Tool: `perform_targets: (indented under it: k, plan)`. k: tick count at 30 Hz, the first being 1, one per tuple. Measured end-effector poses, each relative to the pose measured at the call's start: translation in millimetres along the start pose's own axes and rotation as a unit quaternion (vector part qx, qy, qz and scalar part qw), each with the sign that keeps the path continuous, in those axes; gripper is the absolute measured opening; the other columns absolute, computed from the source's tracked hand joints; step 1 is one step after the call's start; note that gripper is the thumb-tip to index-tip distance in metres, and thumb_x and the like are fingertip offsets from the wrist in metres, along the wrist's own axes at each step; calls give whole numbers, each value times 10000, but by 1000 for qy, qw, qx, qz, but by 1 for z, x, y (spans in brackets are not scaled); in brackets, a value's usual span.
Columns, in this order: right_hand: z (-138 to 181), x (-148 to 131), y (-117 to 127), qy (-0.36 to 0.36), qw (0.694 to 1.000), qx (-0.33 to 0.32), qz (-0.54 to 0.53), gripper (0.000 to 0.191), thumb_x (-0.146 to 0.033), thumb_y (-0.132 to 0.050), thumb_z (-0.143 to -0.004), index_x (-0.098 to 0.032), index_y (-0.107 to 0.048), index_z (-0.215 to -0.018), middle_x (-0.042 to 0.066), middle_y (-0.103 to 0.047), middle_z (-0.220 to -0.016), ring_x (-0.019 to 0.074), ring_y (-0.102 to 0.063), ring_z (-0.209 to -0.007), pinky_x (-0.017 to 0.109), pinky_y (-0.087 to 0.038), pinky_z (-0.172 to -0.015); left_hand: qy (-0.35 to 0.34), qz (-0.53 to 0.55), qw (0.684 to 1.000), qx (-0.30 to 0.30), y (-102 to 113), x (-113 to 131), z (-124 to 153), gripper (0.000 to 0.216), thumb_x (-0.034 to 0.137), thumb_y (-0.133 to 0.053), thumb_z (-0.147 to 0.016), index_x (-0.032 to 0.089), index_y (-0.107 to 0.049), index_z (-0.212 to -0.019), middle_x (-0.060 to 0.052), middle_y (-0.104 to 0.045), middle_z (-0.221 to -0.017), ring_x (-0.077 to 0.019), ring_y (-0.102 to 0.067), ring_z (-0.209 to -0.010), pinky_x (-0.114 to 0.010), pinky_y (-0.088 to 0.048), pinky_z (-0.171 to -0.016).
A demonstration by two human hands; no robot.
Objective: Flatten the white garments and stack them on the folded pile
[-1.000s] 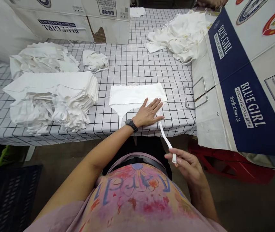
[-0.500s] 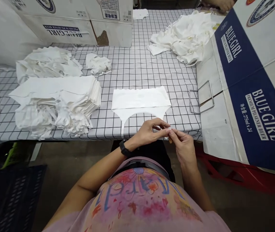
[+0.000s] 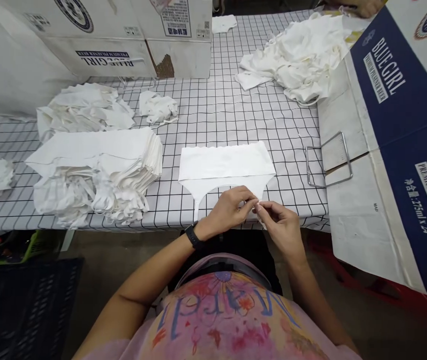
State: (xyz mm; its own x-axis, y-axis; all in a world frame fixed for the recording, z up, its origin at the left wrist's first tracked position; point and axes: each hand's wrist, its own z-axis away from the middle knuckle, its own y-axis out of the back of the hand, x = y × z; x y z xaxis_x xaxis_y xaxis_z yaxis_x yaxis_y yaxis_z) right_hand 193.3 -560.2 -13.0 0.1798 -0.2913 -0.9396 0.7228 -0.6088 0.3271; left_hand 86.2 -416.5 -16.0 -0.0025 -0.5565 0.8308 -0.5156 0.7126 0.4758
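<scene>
A second ago your left hand [image 3: 225,210] lay flat on the flat white fabric garment piece [image 3: 225,162] while your right hand [image 3: 279,225] held the end of its narrow white strap out over your lap. Now both hands meet at the near edge of the black-gridded white tabletop [image 3: 213,115], fingertips pinched together on that strap end [image 3: 258,206]. So the work has gone from pulling the strap taut to fine handling of its tip, as far as I can judge.

Each grip is closed on the strap end, thumb against forefinger; the tip itself is nearly hidden between your fingers. The garment piece lies spread just beyond your hands, its lower edge almost touching your left knuckles, and its other strap [image 3: 197,207] hangs toward the tabletop's edge to the left of your wrist.

A tall stack of folded white pieces [image 3: 97,160] sits well to your left, and a loose white heap [image 3: 303,55] lies at the far right beside the blue and white cardboard box [image 3: 393,130].
</scene>
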Motion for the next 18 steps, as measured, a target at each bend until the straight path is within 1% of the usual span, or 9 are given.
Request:
perform_targets:
  k: [1,3,5,7,11,14,18]
  plan:
    - [-5,0,-2,-30,999,-6,-33,271,-458,-727,-894,-192,-771,-864,31,-710,-729,151,-611,-628,278,-508,-598,-8,-36,999,-5,4,-5,-6,160,217,-558,-1011,177,-693,-934,-66,-727,-955,-187,-670,-913,-338,-554,-842]
    - [-16,1,-6,-75,993,0,-89,289,-468,-764,-857,-179,-756,-859,33,-711,-716,143,-606,-598,269,-512,-565,-20,-131,991,-12,11,-18,-19,156,214,-547,-1013,166,-695,-1014,-95,-723,-1063,-223,-650,-1007,-382,-548,-901]
    - [-28,3,-10,-93,988,20,-121,302,-463,-798,-822,-170,-752,-879,37,-718,-718,133,-595,-570,257,-503,-527,-21,-215,976,-35,16,-29,-33,164,194,-549,-1002,159,-685,-1087,-113,-702,-1161,-251,-624,-1072,-412,-539,-923]
    - [-39,4,-13,-96,986,37,-130,316,-459,-814,-802,-164,-753,-894,34,-711,-698,129,-595,-557,250,-504,-512,-14,-262,962,-71,19,-37,-45,179,184,-563,-987,153,-674,-1124,-118,-684,-1209,-262,-610,-1094,-415,-535,-913]
    - [-55,6,-17,-87,990,56,-101,307,-454,-801,-805,-157,-755,-869,26,-695,-673,123,-581,-534,250,-505,-520,5,-304,945,-120,18,-44,-60,154,183,-584,-971,140,-681,-1083,-115,-682,-1186,-272,-598,-1081,-403,-523,-868]
    - [-63,4,-19,-73,994,66,-50,305,-456,-785,-809,-155,-764,-853,32,-695,-686,131,-573,-549,252,-485,-520,4,-313,941,-129,17,-46,-64,145,161,-544,-984,137,-684,-1010,-113,-685,-1149,-263,-589,-1051,-390,-515,-849]
    - [-70,-1,-22,-81,995,56,-3,305,-464,-757,-823,-159,-762,-823,26,-685,-664,139,-564,-547,248,-445,-502,-1,-319,939,-133,17,-49,-65,232,114,-454,-1009,133,-669,-926,-110,-690,-1073,-234,-589,-997,-352,-505,-829]
